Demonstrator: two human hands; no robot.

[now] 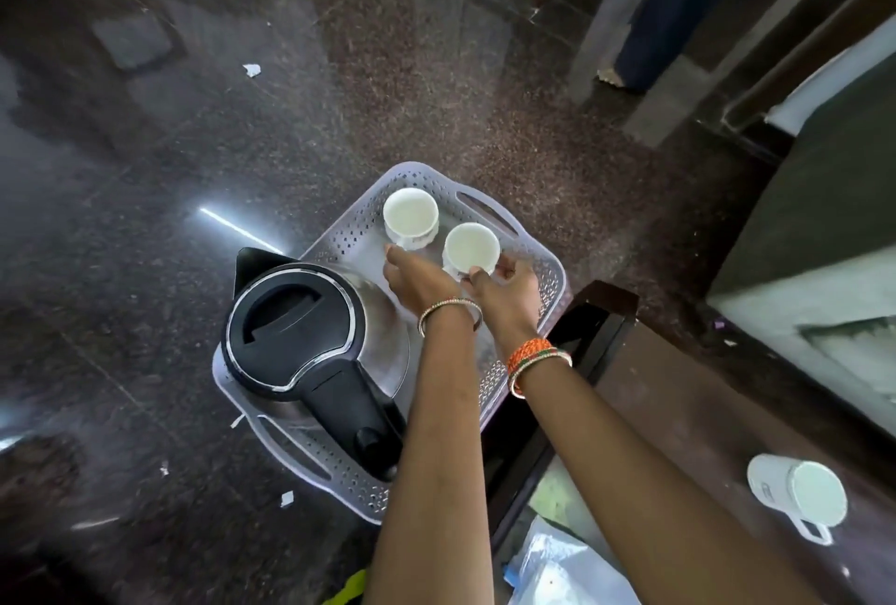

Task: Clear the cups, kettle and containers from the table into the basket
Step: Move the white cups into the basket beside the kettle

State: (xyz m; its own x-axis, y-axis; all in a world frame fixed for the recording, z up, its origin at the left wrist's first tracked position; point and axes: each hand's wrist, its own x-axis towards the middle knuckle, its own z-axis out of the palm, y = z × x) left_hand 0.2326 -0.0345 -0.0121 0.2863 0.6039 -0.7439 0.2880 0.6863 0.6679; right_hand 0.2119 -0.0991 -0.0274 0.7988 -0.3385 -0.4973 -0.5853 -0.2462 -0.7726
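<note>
Both hands hold white cups in the perforated basket [543,275] beside the kettle [296,333]: left hand [417,282], right hand [506,287].

No legible text, brand, number or sign. A small dark mark on the mug [795,490] on the surface is unreadable.

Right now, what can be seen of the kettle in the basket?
The kettle stands upright in the near-left part of the pale perforated basket, seen from above. Its lid and handle are black plastic, the body looks like brushed steel, and a black pointed spout faces away. The lid is closed. The handle points toward the person. Neither hand touches it; the left forearm passes beside it.
</note>
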